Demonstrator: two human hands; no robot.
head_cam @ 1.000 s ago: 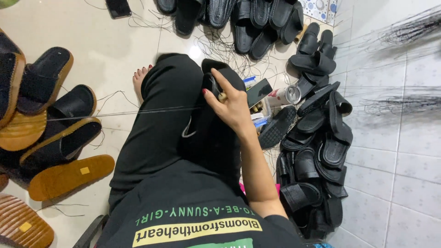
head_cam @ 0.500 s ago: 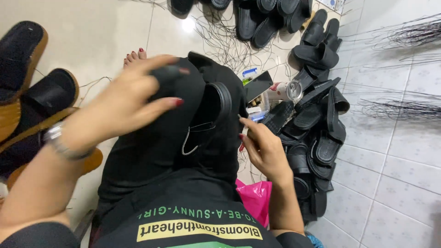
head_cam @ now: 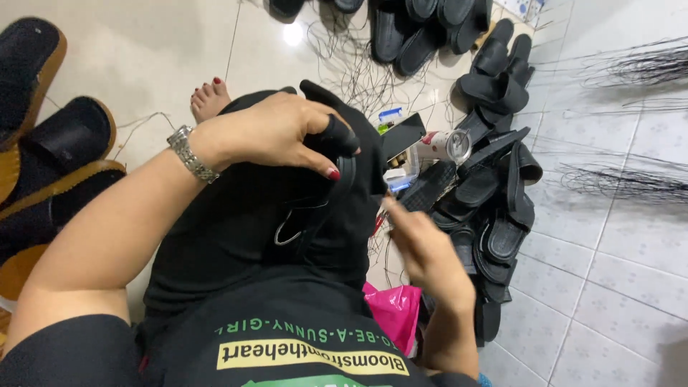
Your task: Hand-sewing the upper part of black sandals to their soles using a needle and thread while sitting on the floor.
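A black sandal (head_cam: 342,188) lies on my lap, over my black trousers. My left hand (head_cam: 272,132), with a metal watch on its wrist, is shut on the sandal's black strap from above. My right hand (head_cam: 423,251) hovers just to the right of the sandal with its fingertips pointing at the sandal's edge. It is blurred, so I cannot tell whether it pinches anything. A small red thing (head_cam: 377,223) shows by its fingers.
A heap of black sandals (head_cam: 502,179) lies to my right and a row of them (head_cam: 430,29) at the top. Tan-soled sandals (head_cam: 43,143) lie on the left. Nearby are a metal can (head_cam: 448,147), a phone (head_cam: 403,135), a pink bag (head_cam: 394,312) and bundles of black thread (head_cam: 631,179).
My left hand has come in from the left and closed on the sandal's strap. My right hand has dropped from the top of the sandal to its right side.
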